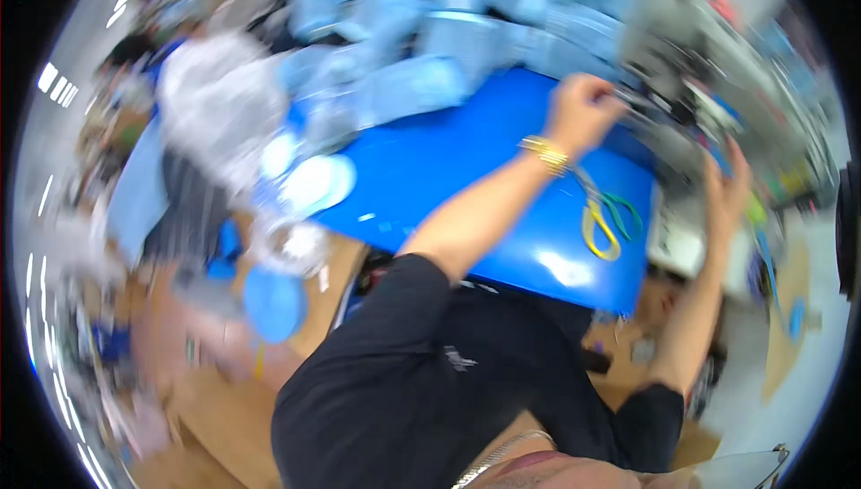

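Left hand [583, 117]: grip curled near the machine [665, 6] (blurred; cannot tell what it holds).
Right hand [727, 189]: grip spread beside the machine.
Machine: at the table's [448, 166] right.
Scissors [595, 195]: on the table, near left hand.

left fingers [606, 105] — curled near machine [665, 27] | right fingers [739, 168] — spread | scissors [595, 198] on blue table [404, 170]

No lettering could be read; the small white print [460, 359] on the black shirt [511, 377], nearside of the blue tabletop [430, 166], was too blurred.
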A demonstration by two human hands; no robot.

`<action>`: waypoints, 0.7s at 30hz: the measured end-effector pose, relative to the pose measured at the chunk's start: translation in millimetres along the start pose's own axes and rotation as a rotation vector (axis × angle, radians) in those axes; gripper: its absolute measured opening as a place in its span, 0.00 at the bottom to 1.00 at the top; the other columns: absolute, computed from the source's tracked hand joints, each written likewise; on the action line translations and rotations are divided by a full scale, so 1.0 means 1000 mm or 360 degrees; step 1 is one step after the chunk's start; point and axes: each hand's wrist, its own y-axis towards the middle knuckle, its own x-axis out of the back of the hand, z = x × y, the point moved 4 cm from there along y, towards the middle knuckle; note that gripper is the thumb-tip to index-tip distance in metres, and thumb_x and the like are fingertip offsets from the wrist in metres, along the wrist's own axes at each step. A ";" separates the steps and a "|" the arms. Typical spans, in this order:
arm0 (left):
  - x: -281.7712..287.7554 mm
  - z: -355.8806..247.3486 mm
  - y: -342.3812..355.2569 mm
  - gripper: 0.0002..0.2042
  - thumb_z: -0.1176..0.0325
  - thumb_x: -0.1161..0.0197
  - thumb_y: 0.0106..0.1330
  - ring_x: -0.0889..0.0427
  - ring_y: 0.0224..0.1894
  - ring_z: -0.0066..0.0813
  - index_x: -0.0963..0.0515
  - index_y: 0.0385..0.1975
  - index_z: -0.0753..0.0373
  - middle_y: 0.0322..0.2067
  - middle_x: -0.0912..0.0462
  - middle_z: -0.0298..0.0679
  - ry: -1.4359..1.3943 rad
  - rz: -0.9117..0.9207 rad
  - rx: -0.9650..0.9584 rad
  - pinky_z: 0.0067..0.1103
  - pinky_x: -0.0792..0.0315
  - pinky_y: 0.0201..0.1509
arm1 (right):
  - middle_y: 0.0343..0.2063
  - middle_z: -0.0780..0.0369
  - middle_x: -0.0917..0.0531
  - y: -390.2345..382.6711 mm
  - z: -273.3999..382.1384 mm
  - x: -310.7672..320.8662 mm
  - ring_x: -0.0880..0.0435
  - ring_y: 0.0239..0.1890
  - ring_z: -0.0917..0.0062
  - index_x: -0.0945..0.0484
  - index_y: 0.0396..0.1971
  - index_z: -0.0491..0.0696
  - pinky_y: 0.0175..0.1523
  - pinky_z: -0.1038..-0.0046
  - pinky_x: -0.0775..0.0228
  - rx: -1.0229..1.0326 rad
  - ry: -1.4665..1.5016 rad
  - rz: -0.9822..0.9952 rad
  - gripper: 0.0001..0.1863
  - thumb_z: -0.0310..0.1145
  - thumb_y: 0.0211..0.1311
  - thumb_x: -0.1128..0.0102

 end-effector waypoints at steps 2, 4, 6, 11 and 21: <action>-0.019 0.010 0.001 0.12 0.65 0.29 0.44 0.24 0.34 0.40 0.23 0.24 0.63 0.27 0.23 0.43 -0.0210 -0.0046 -0.0011 0.30 0.29 0.38 | 0.52 0.57 0.22 0.007 -0.051 -0.004 0.19 0.43 0.77 0.29 0.57 0.45 0.46 0.76 0.26 -0.0169 0.0207 0.0140 0.27 0.39 0.60 0.37; -0.035 0.005 0.002 0.14 0.65 0.27 0.44 0.23 0.32 0.37 0.24 0.24 0.63 0.28 0.24 0.42 -0.0334 -0.0022 -0.0026 0.28 0.28 0.38 | 0.52 0.57 0.23 0.007 -0.068 0.011 0.19 0.38 0.79 0.30 0.57 0.42 0.41 0.78 0.25 -0.0263 0.0161 0.0103 0.27 0.38 0.61 0.38; -0.025 0.004 0.003 0.14 0.65 0.27 0.43 0.24 0.31 0.37 0.25 0.23 0.63 0.27 0.25 0.42 -0.0233 -0.0048 0.0028 0.28 0.28 0.37 | 0.49 0.59 0.20 0.008 -0.050 0.001 0.19 0.35 0.80 0.29 0.56 0.43 0.39 0.79 0.25 -0.0148 0.0226 0.0103 0.25 0.39 0.62 0.39; -0.016 0.007 0.007 0.12 0.65 0.28 0.43 0.26 0.31 0.38 0.24 0.20 0.61 0.26 0.26 0.41 -0.0106 -0.0102 -0.0043 0.29 0.30 0.35 | 0.40 0.62 0.17 0.017 -0.049 -0.016 0.19 0.31 0.83 0.25 0.52 0.45 0.36 0.79 0.29 -0.0228 0.0010 0.0312 0.22 0.43 0.64 0.42; -0.034 0.011 0.009 0.09 0.66 0.29 0.44 0.26 0.35 0.41 0.24 0.15 0.60 0.28 0.28 0.42 -0.0170 -0.0019 -0.0003 0.32 0.31 0.38 | 0.34 0.65 0.16 0.024 -0.083 -0.010 0.20 0.27 0.86 0.23 0.51 0.47 0.28 0.82 0.35 -0.0433 -0.0077 0.0385 0.20 0.42 0.64 0.42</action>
